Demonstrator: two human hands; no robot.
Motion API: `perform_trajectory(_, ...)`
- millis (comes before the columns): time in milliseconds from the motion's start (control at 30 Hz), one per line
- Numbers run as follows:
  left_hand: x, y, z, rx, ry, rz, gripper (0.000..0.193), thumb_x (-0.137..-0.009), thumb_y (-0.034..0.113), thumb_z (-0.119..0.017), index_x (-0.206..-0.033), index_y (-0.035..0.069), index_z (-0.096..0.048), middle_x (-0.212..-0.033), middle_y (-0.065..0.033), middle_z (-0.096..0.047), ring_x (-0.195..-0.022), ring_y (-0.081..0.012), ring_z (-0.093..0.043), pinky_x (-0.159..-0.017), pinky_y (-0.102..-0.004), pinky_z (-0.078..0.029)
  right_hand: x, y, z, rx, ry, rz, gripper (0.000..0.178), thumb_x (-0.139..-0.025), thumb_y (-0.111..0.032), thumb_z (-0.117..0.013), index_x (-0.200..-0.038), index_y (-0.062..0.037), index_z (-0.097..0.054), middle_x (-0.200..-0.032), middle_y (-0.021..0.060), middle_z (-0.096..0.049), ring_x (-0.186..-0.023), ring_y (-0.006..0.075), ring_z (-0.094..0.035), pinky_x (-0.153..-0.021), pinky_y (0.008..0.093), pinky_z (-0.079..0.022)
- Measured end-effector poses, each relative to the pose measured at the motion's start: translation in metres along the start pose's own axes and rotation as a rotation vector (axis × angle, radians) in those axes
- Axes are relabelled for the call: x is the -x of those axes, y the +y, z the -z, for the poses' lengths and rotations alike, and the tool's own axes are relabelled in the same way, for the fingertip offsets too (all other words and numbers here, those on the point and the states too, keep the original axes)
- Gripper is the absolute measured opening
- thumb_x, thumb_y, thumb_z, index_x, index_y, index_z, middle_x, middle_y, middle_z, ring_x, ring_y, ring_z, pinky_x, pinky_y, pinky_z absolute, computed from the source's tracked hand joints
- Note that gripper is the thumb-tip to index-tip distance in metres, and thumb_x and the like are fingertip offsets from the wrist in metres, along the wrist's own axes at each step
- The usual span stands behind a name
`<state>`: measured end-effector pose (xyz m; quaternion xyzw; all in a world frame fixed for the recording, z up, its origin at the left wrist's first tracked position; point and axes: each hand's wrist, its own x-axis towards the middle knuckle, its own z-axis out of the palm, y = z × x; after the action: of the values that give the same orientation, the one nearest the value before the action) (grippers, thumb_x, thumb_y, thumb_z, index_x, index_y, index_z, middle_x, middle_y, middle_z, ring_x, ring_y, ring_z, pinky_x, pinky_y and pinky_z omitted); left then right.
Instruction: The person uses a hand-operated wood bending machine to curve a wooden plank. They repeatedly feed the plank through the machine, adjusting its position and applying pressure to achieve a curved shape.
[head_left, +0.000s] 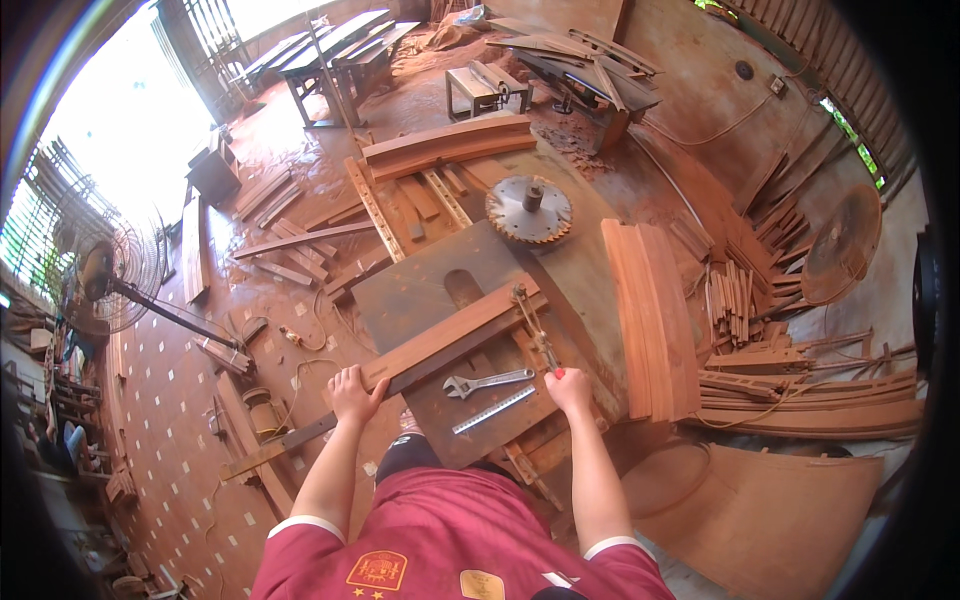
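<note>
My left hand (355, 394) grips the near-left end of a long wooden board (450, 335), fastened along a dark metal bar across a dusty saw table (400, 300). My right hand (569, 390) is closed at the near end of a metal clamp rod (540, 340), with a bit of red showing by the thumb; the rest of what it holds is hidden. Between my hands an adjustable wrench (487, 382) and a steel ruler (493, 410) lie on the tabletop. A toothed circular saw blade (515, 222) lies flat beyond the board, a metal cylinder standing on its centre.
Curved wooden pieces (650, 320) stand at the right, and another curved beam (450, 147) lies at the far edge. A standing fan (105, 275) is on the left. Offcuts (300, 250) and a cable (300, 365) lie on the tiled floor. Stacked timber (800, 390) is at far right.
</note>
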<state>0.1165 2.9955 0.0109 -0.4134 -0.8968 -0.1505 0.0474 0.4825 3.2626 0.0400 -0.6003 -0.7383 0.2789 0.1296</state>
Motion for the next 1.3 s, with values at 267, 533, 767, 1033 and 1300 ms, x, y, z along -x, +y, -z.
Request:
perform_trajectory(267,-0.0022,-0.0002,0.0008,0.015,-0.003,0.015,0.069,-0.087,0.065,-0.071,-0.119,0.004,-0.062,-0.115,-0.0179,-0.066,-0.115,-0.0355,-0.060,-0.106,-0.0477,-0.039,-0.0035,-0.0020,0.0000,0.005,-0.015,-0.007,0.040,-0.083,-0.036,-0.065,-0.079,0.0029,-0.074,-0.082,0.0295,-0.071,-0.085,0.0476,-0.071,-0.080,0.0548,-0.058)
perform_trajectory(533,-0.0035,-0.0001,0.0016,0.028,-0.020,0.021,0.069,-0.086,0.065,-0.071,-0.117,0.004,-0.062,-0.113,-0.0176,-0.066,-0.113,-0.0353,-0.060,-0.105,-0.0485,-0.039,-0.0044,0.0021,-0.0055,-0.019,0.013,0.005,0.037,-0.082,-0.034,-0.066,-0.075,0.0018,-0.072,-0.079,0.0284,-0.069,-0.081,0.0470,-0.070,-0.076,0.0535,-0.055)
perform_trajectory(767,-0.0028,-0.0009,0.0011,0.025,0.006,0.008,0.067,-0.086,0.064,-0.072,-0.116,0.005,-0.062,-0.112,-0.0177,-0.066,-0.112,-0.0355,-0.060,-0.105,-0.0481,-0.039,-0.0047,0.0028,-0.0058,-0.004,0.012,0.018,0.036,-0.082,-0.034,-0.067,-0.075,0.0006,-0.072,-0.079,0.0271,-0.070,-0.081,0.0462,-0.070,-0.076,0.0531,-0.055)
perform_trajectory(1033,-0.0049,-0.0003,0.0018,0.016,0.003,0.007,0.067,-0.087,0.065,-0.071,-0.116,0.005,-0.062,-0.112,-0.0177,-0.066,-0.113,-0.0356,-0.060,-0.104,-0.0478,-0.040,-0.0054,0.0021,-0.0047,0.019,0.018,0.023,0.038,-0.083,-0.036,-0.066,-0.076,0.0002,-0.073,-0.080,0.0274,-0.070,-0.083,0.0467,-0.070,-0.078,0.0533,-0.055)
perform_trajectory(1300,-0.0053,-0.0001,0.0024,0.026,-0.012,0.023,0.069,-0.086,0.065,-0.071,-0.117,0.005,-0.062,-0.113,-0.0174,-0.066,-0.114,-0.0358,-0.060,-0.105,-0.0476,-0.040,-0.0076,0.0004,-0.0017,0.017,-0.041,0.011,0.038,-0.083,-0.036,-0.065,-0.079,0.0009,-0.073,-0.082,0.0280,-0.070,-0.084,0.0472,-0.070,-0.079,0.0528,-0.055)
